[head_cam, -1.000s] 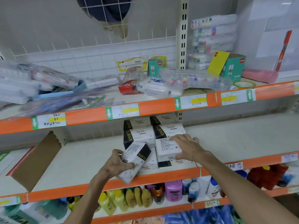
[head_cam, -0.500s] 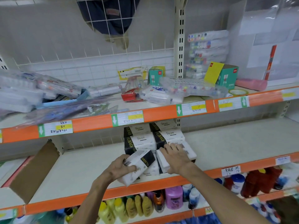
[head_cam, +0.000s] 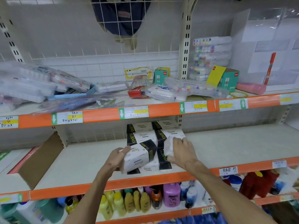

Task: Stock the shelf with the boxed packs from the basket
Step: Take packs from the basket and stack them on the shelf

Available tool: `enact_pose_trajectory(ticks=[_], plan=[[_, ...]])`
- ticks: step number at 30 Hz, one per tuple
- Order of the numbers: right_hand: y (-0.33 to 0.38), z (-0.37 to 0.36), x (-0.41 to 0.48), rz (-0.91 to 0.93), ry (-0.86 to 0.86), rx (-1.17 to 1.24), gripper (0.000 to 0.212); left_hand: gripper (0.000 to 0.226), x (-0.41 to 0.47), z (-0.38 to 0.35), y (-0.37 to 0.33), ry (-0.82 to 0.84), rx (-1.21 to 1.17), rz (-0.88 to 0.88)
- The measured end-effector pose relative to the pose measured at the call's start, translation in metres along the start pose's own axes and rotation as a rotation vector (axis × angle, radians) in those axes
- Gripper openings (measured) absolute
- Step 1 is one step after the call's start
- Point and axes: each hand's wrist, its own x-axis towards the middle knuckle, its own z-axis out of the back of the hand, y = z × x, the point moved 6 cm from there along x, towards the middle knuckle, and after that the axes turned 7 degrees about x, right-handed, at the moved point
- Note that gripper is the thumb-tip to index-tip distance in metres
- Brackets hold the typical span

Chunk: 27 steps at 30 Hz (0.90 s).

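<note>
White-and-black boxed packs [head_cam: 142, 136] stand stacked in two columns on the middle shelf [head_cam: 226, 147]. My left hand [head_cam: 117, 158] grips one tilted pack [head_cam: 137, 156] by its left end, resting on the front left stack. My right hand [head_cam: 182, 151] holds another white pack [head_cam: 168, 147] against the right column, its fingers over the pack's top. The basket is out of view.
A brown cardboard flap [head_cam: 40, 160] leans on the middle shelf at the left. The upper shelf [head_cam: 103, 116] holds plastic stationery cases, green boxes [head_cam: 229, 79] and a pink roll. Bottles [head_cam: 170, 194] fill the shelf below. The middle shelf is bare to the right of the packs.
My left hand has lifted its pack up onto the left front stack. My right hand has pushed its pack further back against the right column. The view has tilted slightly.
</note>
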Motion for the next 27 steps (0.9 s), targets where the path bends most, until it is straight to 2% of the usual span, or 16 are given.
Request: enact_pose_trajectory(ticks=[2, 4, 6, 7, 9, 16, 20, 23, 24, 27], plan=[[-0.024, 0.026, 0.0, -0.188, -0.091, 0.323, 0.059, 0.047, -0.003, 0.003, 0.002, 0.071, -0.073, 0.119], [-0.046, 0.043, -0.005, -0.342, -0.146, 0.814, 0.035, 0.043, -0.006, 0.0, 0.01, 0.142, -0.171, 0.267], [-0.06, 0.041, -0.007, -0.416, -0.135, 1.232, 0.017, 0.038, -0.009, -0.008, 0.018, 0.214, -0.266, 0.409], [-0.065, 0.036, -0.009, -0.451, -0.124, 1.365, 0.015, 0.04, -0.007, -0.01, 0.021, 0.223, -0.291, 0.454], [-0.076, 0.013, -0.017, -0.545, -0.09, 1.501, 0.028, 0.047, -0.004, -0.012, 0.028, 0.204, -0.334, 0.513], [-0.086, -0.043, -0.046, -0.825, 0.002, 1.676, 0.03, 0.055, -0.001, -0.012, 0.038, 0.128, -0.491, 0.507], [-0.096, -0.049, -0.046, -0.835, -0.007, 1.499, 0.021, 0.039, -0.003, -0.014, 0.041, 0.094, -0.396, 0.46], [-0.099, -0.051, -0.046, -0.801, 0.0, 1.287, 0.013, 0.051, 0.003, -0.013, 0.049, -0.015, -0.402, 0.389], [-0.098, -0.052, -0.047, -0.792, 0.007, 1.248, 0.015, 0.056, 0.003, -0.012, 0.051, -0.051, -0.399, 0.365], [-0.098, -0.06, -0.044, -0.779, 0.021, 1.189, 0.053, 0.064, 0.003, -0.014, 0.057, -0.007, -0.424, 0.36]])
